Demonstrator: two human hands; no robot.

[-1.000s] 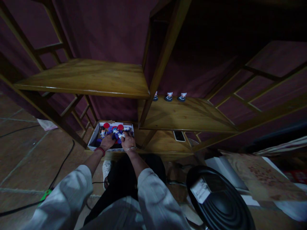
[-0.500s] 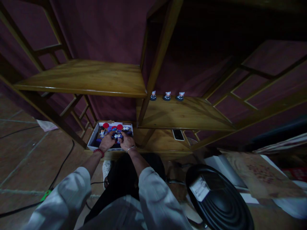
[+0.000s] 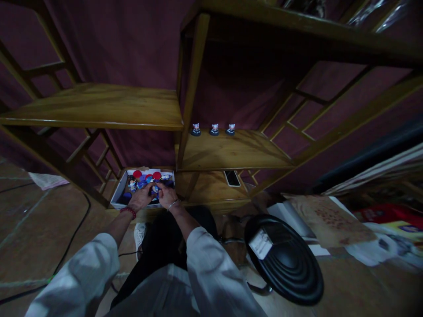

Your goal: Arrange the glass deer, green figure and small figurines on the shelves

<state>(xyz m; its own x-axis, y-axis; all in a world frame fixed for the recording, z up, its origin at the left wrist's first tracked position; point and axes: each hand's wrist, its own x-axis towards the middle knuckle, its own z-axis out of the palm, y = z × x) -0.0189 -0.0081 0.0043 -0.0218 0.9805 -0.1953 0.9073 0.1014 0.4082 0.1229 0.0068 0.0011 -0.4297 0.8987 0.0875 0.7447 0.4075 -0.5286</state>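
Observation:
My left hand [image 3: 141,197] and my right hand [image 3: 168,197] are together over a white box [image 3: 118,193]. Between their fingertips they hold a small blue-and-white figurine [image 3: 155,189]; its details are too small to make out. Around it in the box lie several more small figurines, one dark-haired figurine [image 3: 132,184] among them, and round red pieces [image 3: 137,174]. Part of the box's contents is hidden behind my hands. Up on the right-hand shelf [image 3: 228,152], three matching figurines [image 3: 214,129] with pale heads and dark bases stand in a row.
The box rests on the low board of a wooden shelf unit, whose upper left shelf [image 3: 95,103] juts out above it. A phone [image 3: 232,178] lies on the low board to the right. Beside my leg stands a round black stool [image 3: 291,259]. A cable [image 3: 74,233] crosses the floor.
My view has swung to the right, so the shelf and box appear further left. Both hands stay over the box, closer together around the figurine, which looks turned.

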